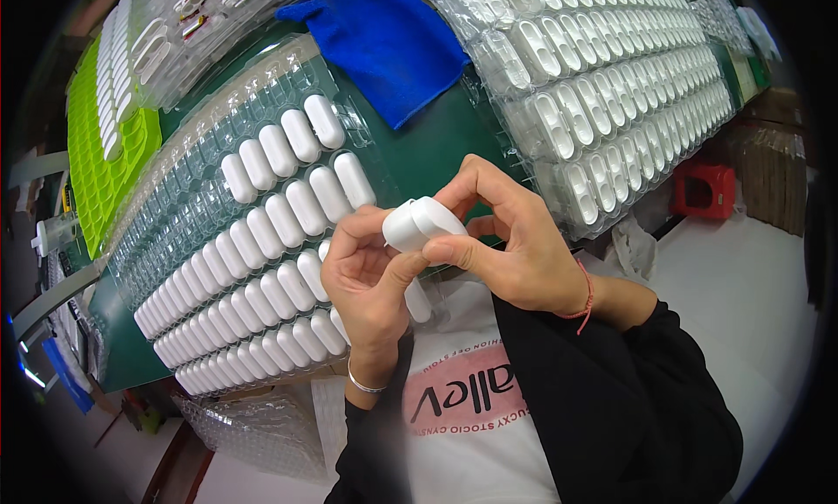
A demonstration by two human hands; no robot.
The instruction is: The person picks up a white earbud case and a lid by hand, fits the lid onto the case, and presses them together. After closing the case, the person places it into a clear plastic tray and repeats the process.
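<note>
While pinching a white case (410, 225) thumb-to-finger in both left hand (362, 281) and right hand (515, 251) at the clock's centre, looks partway along: shows rows of rounded cases (281, 150) in a clear tray (175, 220) at nine o'clock, seemingly done, and rows of open shells (552, 124) at two o'clock, seemingly remaining; cannot tell if holding it closed

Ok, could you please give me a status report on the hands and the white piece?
Left hand, right hand: both gripping the white piece. Piece held up between thumbs and fingers. Nothing visibly blocking it; blue cloth lies beyond.
</note>
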